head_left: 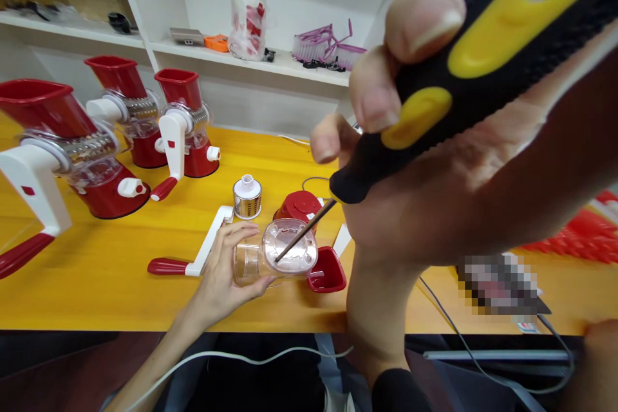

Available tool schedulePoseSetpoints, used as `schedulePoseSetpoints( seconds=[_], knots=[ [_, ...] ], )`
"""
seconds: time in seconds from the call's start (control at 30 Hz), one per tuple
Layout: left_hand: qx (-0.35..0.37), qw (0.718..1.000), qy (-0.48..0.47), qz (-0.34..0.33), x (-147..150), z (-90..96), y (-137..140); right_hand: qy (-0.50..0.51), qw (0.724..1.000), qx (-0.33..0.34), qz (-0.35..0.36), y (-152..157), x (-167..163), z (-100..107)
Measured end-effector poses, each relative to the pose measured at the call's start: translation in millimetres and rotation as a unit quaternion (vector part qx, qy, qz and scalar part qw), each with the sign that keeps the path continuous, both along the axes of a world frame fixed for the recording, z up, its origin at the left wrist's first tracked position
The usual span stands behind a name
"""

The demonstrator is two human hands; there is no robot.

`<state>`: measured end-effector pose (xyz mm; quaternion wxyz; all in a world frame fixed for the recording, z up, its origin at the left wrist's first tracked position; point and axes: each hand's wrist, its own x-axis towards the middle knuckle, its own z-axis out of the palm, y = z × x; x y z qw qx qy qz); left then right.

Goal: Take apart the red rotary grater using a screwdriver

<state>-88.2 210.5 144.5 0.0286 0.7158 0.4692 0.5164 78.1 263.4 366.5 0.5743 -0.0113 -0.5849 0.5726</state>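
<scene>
A black and yellow screwdriver [415, 119] is gripped in my right hand [458, 187], large and close to the camera. Its thin shaft slants down left, and the tip appears over the clear plastic housing [290, 248]; whether it touches cannot be told. My left hand [224, 270] clasps this housing from the left, fingers above and thumb below. Just behind the housing sits a red base [299, 206], partly hidden. A red hopper [328, 270] lies at its right. Left of the housing rest a white crank handle with red grip [188, 266] and a metal grater drum [247, 198].
Several assembled red rotary graters [186, 122] stand on the yellow table [111, 257] at left. Behind it, a white shelf [284, 67] holds purple racks and a plastic-wrapped item. Cables [449, 315] and red packaging [574, 235] are at right. A white cord crosses below the table edge.
</scene>
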Motion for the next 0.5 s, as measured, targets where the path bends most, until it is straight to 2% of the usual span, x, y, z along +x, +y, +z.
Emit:
schedulePoseSetpoints(
  seconds=[0.07,0.17,0.37,0.5],
  knots=[
    [-0.002,1.0,-0.001,-0.005,-0.7,-1.4,0.1,-0.022,1.0,0.007,-0.002,3.8,1.1,1.2],
    [-0.005,1.0,-0.005,-0.01,-1.3,-3.2,0.1,0.016,0.998,0.045,-0.034,6.3,-5.2,-2.6],
    [-0.02,1.0,-0.009,-0.005,-0.4,-1.7,-1.5,0.042,0.984,-0.062,-0.164,-2.3,-25.9,-3.9],
    [-0.022,1.0,-0.008,-0.006,-0.1,-2.4,-1.9,0.044,0.984,-0.081,-0.152,1.8,-24.0,-6.1]
  ],
)
